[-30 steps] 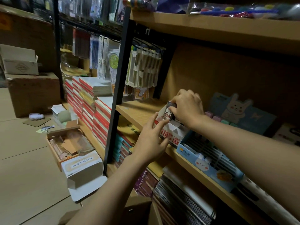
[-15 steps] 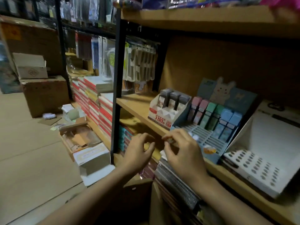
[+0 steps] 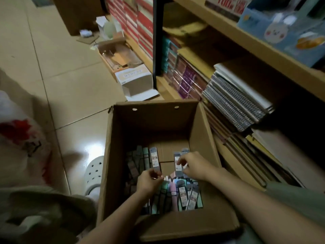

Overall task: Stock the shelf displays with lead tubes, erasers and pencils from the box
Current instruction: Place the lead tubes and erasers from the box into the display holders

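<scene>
tiled floor (image 3: pixel 52 85) carries an open cardboard box (image 3: pixel 200 138), a white carton (image 3: pixel 135 80) and a shallow tray (image 3: pixel 119 57); lower shelf (image 3: pixel 165 87) holds stacked notebooks (image 3: pixel 233 103).

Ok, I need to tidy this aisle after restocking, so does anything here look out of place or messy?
Yes. On the floor by the shelf lie an opened white carton, a tray of cardboard scraps and a crumpled wad. The spiral notebooks on the low shelf sit fanned and askew. Inside the stock box the packs lie jumbled.

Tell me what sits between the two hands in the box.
Head view: between the left hand and right hand lies bare cardboard box floor, with pastel tube tops just below.
</scene>
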Tool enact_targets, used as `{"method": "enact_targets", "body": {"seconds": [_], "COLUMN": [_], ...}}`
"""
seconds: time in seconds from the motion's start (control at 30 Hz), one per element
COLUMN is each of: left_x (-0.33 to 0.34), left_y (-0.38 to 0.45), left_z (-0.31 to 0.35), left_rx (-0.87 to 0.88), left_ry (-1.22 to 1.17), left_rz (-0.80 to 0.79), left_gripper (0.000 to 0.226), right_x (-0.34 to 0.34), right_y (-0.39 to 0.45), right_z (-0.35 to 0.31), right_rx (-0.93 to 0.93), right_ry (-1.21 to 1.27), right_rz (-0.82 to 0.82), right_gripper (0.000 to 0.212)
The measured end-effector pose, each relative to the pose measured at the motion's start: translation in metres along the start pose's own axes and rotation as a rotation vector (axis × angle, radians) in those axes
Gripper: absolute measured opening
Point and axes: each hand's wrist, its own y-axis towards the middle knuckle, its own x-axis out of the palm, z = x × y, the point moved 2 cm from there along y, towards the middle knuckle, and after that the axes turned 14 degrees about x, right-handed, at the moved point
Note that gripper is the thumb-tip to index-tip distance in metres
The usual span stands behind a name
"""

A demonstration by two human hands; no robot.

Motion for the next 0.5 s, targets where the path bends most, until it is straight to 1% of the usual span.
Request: {"method": "enact_targets", "body": {"seconds": [0.1, 0.2, 0.27, 0.33, 0.37, 0.5], "left_x": [0.003, 0.002, 0.001, 0.003, 0.005, 0.010], "left_y": [-0.008, -0.005, 0.000, 0.005, 0.007, 0.014], "left_z": [-0.024, -0.032, -0.031, -0.033, -0.035, -0.041], "left_rx": [-0.027, 0.022, 0.078, 0.093, 0.083, 0.097], "left_ry": [0.079, 0.207, 0.356, 0.458, 0.477, 0.492], "left_rz": [-0.027, -0.030, -0.052, -0.103, -0.126, -0.175], "left_gripper": [0.031, 0.042, 0.049, 0.061, 0.062, 0.050], "right_x": [0.027, 0.059, 0.074, 0.085, 0.088, 0.094], "right_y": [0.016, 0.025, 0.028, 0.032, 0.033, 0.039], "right_z": [-0.003, -0.004, -0.003, 0.000, 0.001, 0.008], "right_rx": [0.057, 0.094, 0.098, 0.081, 0.076, 0.093], "right_ry": [0.000, -0.084, -0.203, -0.297, -0.315, -0.241], "right_rz": [-0.064, -0.125, -0.113, -0.080, -0.064, -0.028], "right_gripper": [0.043, 0.055, 0.068, 0.072, 0.071, 0.062]}}
